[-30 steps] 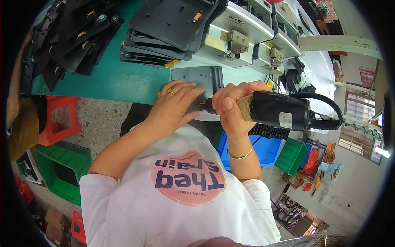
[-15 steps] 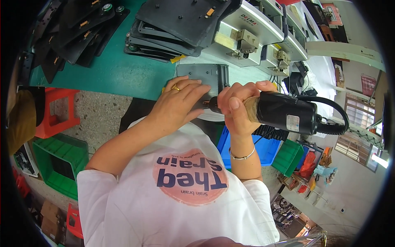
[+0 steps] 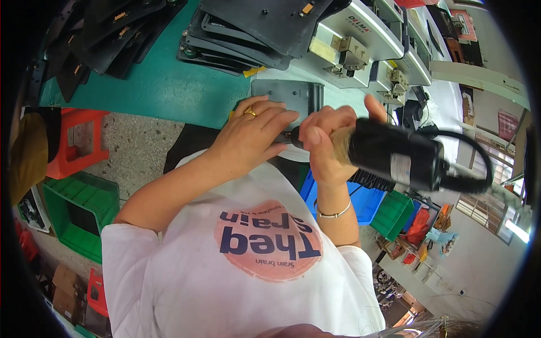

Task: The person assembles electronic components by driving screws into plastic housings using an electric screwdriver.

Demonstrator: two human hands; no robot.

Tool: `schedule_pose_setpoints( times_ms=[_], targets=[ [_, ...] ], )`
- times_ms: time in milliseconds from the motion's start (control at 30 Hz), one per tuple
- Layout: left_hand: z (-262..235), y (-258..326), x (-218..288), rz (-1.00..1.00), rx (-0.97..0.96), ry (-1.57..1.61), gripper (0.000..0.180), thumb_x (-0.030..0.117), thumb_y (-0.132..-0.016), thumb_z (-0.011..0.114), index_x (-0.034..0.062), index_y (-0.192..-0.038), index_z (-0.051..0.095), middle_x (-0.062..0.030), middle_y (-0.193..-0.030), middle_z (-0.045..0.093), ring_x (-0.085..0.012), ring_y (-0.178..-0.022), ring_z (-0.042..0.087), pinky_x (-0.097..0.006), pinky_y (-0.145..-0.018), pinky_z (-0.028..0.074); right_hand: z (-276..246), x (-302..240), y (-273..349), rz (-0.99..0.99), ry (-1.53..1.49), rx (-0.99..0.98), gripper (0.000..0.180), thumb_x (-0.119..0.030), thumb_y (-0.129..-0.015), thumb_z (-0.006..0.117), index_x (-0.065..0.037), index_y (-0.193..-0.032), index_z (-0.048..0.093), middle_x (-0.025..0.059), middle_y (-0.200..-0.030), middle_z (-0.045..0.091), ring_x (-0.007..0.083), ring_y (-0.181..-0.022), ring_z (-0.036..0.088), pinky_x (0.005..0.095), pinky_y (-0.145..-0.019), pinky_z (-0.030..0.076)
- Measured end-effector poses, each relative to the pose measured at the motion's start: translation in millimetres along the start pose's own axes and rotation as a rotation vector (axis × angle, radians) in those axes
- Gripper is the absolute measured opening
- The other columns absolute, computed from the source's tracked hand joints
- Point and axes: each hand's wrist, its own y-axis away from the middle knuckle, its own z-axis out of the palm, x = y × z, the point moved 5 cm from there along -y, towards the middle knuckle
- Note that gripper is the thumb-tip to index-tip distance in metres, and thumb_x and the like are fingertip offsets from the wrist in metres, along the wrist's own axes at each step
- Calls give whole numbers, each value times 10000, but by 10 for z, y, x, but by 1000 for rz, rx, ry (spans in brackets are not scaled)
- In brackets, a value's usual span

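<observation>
A dark grey plastic panel (image 3: 297,97) lies at the near edge of the bench. My left hand (image 3: 251,132), a ring on one finger, rests on its left part with fingers stretched and spread. The left thumb and forefinger lie close to the tool's tip; whether a screw sits there cannot be seen. My right hand (image 3: 327,143) is wrapped round a black corded electric screwdriver (image 3: 380,151) with tan tape round its body. The driver is nearly level, its tip pointing left at the panel's near side, its rear end smeared by motion.
Black panels (image 3: 242,42) are stacked behind the work, and more black panels (image 3: 107,34) lie far left on the green bench top (image 3: 152,93). Grey machines (image 3: 352,42) stand at the back right. A blue crate (image 3: 366,205), a green crate (image 3: 79,214) and a red stool (image 3: 79,141) are below.
The rear of the screwdriver has swung slightly right and down, and my right forefinger has lifted a little. My left hand stays on the panel. The whole view has shifted slightly.
</observation>
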Motion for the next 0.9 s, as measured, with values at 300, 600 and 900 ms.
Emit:
schedule_pose_setpoints(
  times_ms=[300,600,900],
  targets=[
    [14,16,-33,21,61,5,599,153,-711,792,99,-1243,521,-116,-1171,606,-274,-1193,542,-462,-1087,347,65,0,-56,-6,109,-51,665,34,-820,725,-78,-1336,322,64,-716,532,150,-531,500,296,-517,467],
    [16,30,-24,36,65,-12,578,150,-704,793,91,-1212,526,-92,-1139,613,-270,-1185,555,-463,-1080,362,83,-48,29,-163,100,-118,592,27,-838,704,-121,-1287,348,53,-715,519,155,-526,497,324,-504,472],
    [40,11,-15,51,33,-9,456,119,-698,796,88,-1068,532,-76,-1086,613,-274,-1181,558,-472,-1073,369,-35,-39,24,-128,-7,12,797,51,-833,683,-115,-1461,221,42,-709,507,135,-531,482,324,-521,484]
  ],
)
